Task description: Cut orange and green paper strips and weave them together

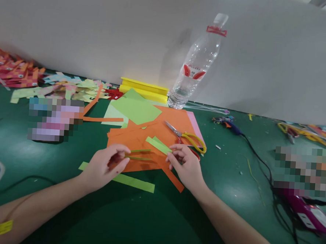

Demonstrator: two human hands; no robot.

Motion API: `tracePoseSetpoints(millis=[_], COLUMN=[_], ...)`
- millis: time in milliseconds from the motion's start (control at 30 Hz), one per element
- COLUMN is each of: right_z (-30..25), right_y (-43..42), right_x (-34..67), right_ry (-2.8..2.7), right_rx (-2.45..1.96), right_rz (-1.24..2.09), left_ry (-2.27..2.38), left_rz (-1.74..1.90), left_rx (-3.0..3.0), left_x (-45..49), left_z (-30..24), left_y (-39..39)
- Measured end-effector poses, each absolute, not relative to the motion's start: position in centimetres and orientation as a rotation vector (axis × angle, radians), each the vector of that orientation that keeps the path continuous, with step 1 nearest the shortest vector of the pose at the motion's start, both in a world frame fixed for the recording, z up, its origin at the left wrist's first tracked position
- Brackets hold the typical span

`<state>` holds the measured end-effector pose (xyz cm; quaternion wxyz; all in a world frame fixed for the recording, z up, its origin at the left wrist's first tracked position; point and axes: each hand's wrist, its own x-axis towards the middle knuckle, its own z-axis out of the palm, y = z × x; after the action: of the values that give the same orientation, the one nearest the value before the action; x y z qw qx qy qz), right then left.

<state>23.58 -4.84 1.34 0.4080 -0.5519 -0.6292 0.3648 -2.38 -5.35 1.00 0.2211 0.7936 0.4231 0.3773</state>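
My left hand (106, 166) is closed on a green paper strip (140, 150), seen edge-on as two thin lines pointing right. My right hand (186, 167) pinches a light green folded paper strip (158, 145) by its right end. Both hands are above orange paper sheets (145, 135). Below my left hand, a flat green strip (137, 183) lies on the table. An orange strip (176, 181) sticks out toward me beside my right hand. Scissors (193, 140) with yellow handles rest on the sheets just beyond my right hand, with red handles (195, 153) partly hidden beneath.
A clear bottle (195, 61) leans by the wall behind yellow paper (144, 89). Paper scraps (71, 88) and orange folded pieces (14, 70) lie back left. A blue-handled corded tool (234, 129) and a purple power strip (309, 213) are at right.
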Motion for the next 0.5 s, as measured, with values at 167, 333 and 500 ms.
tracePoseSetpoints(millis=[167,333,500], right_z=[1.4,1.3,1.4], right_y=[-4.7,-4.6,-5.0], right_x=[23.9,24.3,24.7], right_ry=[-1.607,-1.583,-1.724], right_rx=[-1.404,-1.466,-1.415], right_rz=[0.895,0.919,0.679], left_ry=[0.914,1.041,1.116], left_rz=[0.99,0.852,0.708], left_rx=[2.592,2.675,2.622], left_x=[-2.2,-2.1,-2.3], left_z=[0.6,0.7,0.4], left_y=[-5.6,-5.2,-4.5])
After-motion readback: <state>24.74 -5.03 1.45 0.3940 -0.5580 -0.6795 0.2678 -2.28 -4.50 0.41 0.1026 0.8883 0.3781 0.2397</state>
